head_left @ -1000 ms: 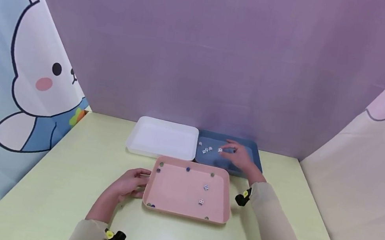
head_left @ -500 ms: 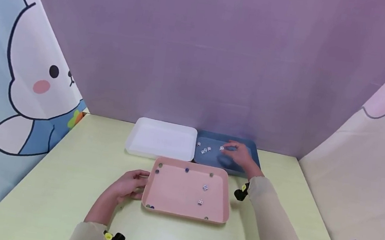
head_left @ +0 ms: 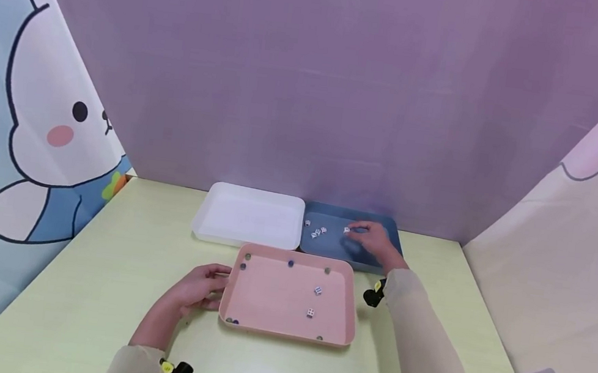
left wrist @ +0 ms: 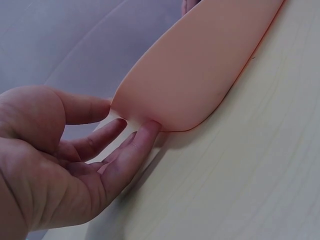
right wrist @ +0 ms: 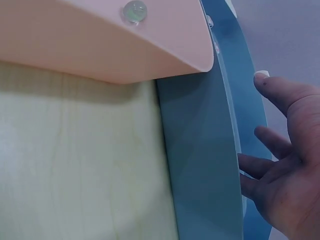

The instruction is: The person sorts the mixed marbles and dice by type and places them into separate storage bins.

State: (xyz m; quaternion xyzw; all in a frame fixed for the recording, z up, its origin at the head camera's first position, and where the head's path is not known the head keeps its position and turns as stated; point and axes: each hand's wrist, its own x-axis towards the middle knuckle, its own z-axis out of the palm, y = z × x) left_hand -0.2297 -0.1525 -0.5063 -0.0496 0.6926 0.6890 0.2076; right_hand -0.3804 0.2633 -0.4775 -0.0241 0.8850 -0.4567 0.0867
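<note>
Through my cameras I see a pale, wood-grained tabletop (head_left: 256,366). On it lie a white tray (head_left: 251,215) and a blue tray (head_left: 336,249) side by side, a pink tray (head_left: 270,294) just in front.

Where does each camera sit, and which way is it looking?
Head: on the head, facing forward and down at the pink tray, blue tray and white tray; left hand, right hand and both sleeves show.
Left wrist: on that wrist, facing the pink tray's outer wall; the left hand shows, touching it.
Right wrist: on that wrist, facing the blue tray and pink tray; the right hand shows, holding a die.
Shared by head and right wrist: pink tray, blue tray, right hand.
</note>
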